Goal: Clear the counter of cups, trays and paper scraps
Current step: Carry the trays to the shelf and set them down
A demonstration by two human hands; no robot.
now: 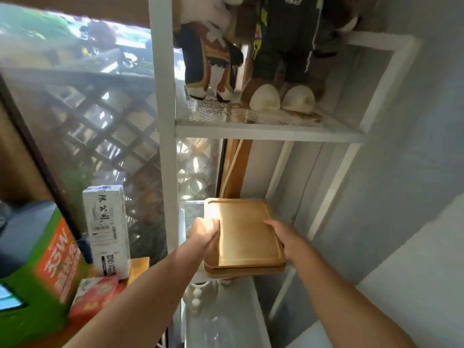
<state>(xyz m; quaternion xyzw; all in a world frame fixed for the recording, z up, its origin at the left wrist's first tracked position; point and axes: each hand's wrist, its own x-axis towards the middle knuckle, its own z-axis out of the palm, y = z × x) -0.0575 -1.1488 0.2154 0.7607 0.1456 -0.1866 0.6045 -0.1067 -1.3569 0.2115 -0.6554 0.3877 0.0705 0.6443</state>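
Observation:
A small stack of light wooden trays (pixel 242 237) is held level in front of a white metal shelving unit (pixel 165 146), at the height of its middle mesh shelf (pixel 192 212). My left hand (pixel 204 231) grips the stack's left edge, with sunlight falling across the fingers. My right hand (pixel 283 238) clasps the right edge, thumb on top. The underside of the stack and whether it rests on the shelf are hidden.
Plush dolls (pixel 253 54) fill the upper mesh shelf. A white carton (pixel 108 229), a green-and-orange box (pixel 42 270) and a red packet (pixel 96 295) stand on a wooden surface at left. Glassware (pixel 216 330) sits on the lower shelf. A grey wall is right.

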